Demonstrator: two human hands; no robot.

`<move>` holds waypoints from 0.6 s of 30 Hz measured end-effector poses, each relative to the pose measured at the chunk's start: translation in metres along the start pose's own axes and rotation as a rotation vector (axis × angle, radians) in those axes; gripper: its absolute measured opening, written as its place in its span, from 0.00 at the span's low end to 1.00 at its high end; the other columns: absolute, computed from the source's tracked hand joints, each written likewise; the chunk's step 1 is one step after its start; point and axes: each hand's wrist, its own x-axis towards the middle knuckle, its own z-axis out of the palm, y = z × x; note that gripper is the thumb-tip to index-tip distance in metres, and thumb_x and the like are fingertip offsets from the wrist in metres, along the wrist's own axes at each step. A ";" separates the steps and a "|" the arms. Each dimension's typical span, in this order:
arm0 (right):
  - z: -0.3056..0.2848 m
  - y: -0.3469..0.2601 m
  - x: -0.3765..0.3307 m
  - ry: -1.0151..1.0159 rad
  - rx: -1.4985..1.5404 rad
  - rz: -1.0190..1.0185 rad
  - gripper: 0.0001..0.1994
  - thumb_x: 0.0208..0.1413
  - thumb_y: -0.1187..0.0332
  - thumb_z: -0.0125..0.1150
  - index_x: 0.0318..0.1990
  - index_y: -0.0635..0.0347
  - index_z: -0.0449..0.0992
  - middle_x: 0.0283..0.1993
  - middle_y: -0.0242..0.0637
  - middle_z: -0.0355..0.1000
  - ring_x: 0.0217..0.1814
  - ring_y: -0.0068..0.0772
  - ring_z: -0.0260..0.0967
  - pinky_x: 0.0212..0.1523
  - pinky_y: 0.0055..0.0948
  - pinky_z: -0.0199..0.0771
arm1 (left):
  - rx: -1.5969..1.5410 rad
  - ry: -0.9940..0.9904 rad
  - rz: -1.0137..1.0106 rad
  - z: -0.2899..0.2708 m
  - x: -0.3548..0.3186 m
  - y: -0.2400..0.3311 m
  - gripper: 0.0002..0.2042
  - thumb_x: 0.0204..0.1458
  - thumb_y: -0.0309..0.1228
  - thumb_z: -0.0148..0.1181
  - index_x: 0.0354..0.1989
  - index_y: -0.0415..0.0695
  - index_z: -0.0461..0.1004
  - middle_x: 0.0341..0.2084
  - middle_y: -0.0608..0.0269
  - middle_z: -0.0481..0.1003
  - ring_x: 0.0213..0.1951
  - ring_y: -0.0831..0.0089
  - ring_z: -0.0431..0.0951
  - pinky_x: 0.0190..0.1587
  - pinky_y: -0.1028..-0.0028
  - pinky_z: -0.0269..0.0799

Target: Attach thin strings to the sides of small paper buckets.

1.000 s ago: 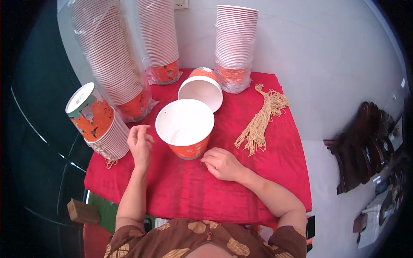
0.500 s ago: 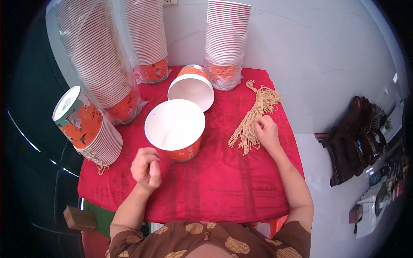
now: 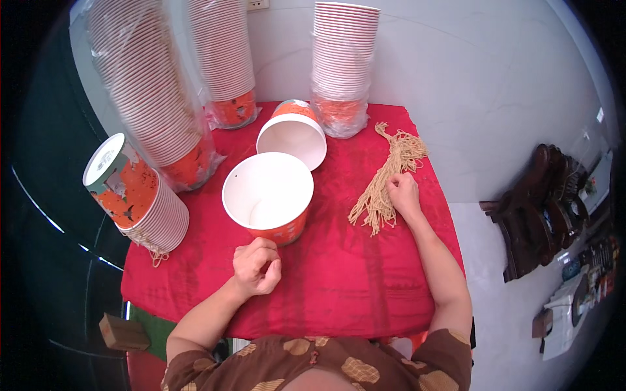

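Standing on a red cloth [image 3: 339, 287], an upright paper bucket [image 3: 268, 195], white inside with an orange patterned outside, serves as the mark for everything else here. A small dark hole shows high on its inner wall, at the far left. The left hand [image 3: 257, 266] is just in front of the bucket, its fingers curled in loosely and the thumb close beside them; whether it holds anything, or touches the bucket, I cannot tell. The right hand [image 3: 403, 194] is well to the right of the bucket, at the near right edge of a bundle of tan string [image 3: 391, 156]. Its fingers are bent into a narrow curl at the strands, but I cannot tell whether any string is pinched between them. The bundle lies spread on the cloth to the right of the bucket, loose ends fanning toward the near side. Just behind the bucket, a second bucket [image 3: 297, 140] lies tipped over, mouth toward the person. Left of the bucket is a nested stack of upside-down buckets [image 3: 134, 189], with loops of string [image 3: 156, 254] hanging at its near side. Behind and to the left rise two tall plastic-wrapped stacks [image 3: 140, 85], and behind and to the right is another wrapped stack [image 3: 344, 58]
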 end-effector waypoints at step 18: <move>-0.038 -0.157 -0.102 -0.716 1.570 0.513 0.06 0.63 0.70 0.52 0.38 0.64 0.72 0.31 0.38 0.74 0.27 0.27 0.73 0.26 0.25 0.76 | -0.521 -0.231 -0.796 0.026 -0.022 0.003 0.16 0.55 0.20 0.55 0.52 0.34 0.68 0.26 0.66 0.72 0.28 0.82 0.72 0.30 0.79 0.69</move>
